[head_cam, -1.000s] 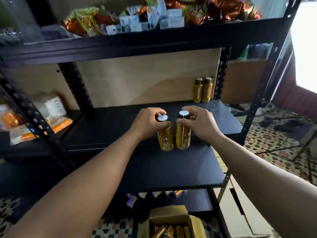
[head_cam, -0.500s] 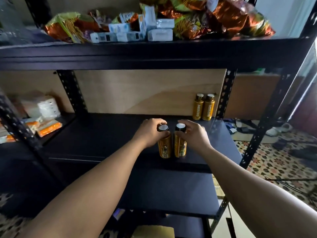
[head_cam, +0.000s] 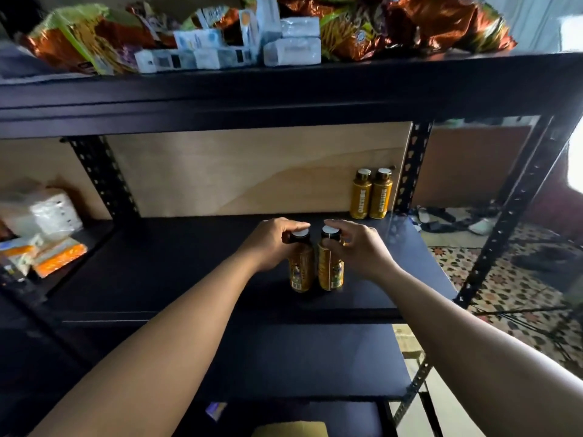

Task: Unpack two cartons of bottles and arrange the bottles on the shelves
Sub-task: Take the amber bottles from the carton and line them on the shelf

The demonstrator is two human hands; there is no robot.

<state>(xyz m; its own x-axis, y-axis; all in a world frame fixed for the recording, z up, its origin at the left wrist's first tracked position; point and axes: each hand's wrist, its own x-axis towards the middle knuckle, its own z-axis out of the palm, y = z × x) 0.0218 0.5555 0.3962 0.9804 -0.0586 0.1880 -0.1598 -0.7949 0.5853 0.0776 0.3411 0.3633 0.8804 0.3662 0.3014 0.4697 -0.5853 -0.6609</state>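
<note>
Left of the middle shelf [head_cam: 189, 263], on a neighbouring board, lie white and orange packets [head_cam: 47, 222]. Above the middle shelf, the top shelf [head_cam: 284, 89] carries orange snack bags [head_cam: 82, 39] and small white boxes [head_cam: 202, 55].

The left hand [head_cam: 271, 244] reaches in over the middle shelf's front edge. Its grip is clamped on the neck of the left bottle [head_cam: 301, 269], with the fingers curled over the white cap. This golden bottle stands upright on the middle shelf, near the front edge and right of its centre. The right bottle [head_cam: 329, 272] stands upright against it, side touching side. The right hand [head_cam: 359, 250] has its grip on that bottle: the thumb presses the shoulder and the fingers arch over the cap.

At the middle shelf's back right corner, well apart from the hands, two more golden bottles [head_cam: 370, 195] stand upright side by side against the wooden back panel [head_cam: 236, 171]. Right of the middle shelf, a patterned tile floor [head_cam: 504, 285] shows past the perforated post [head_cam: 504, 222].
</note>
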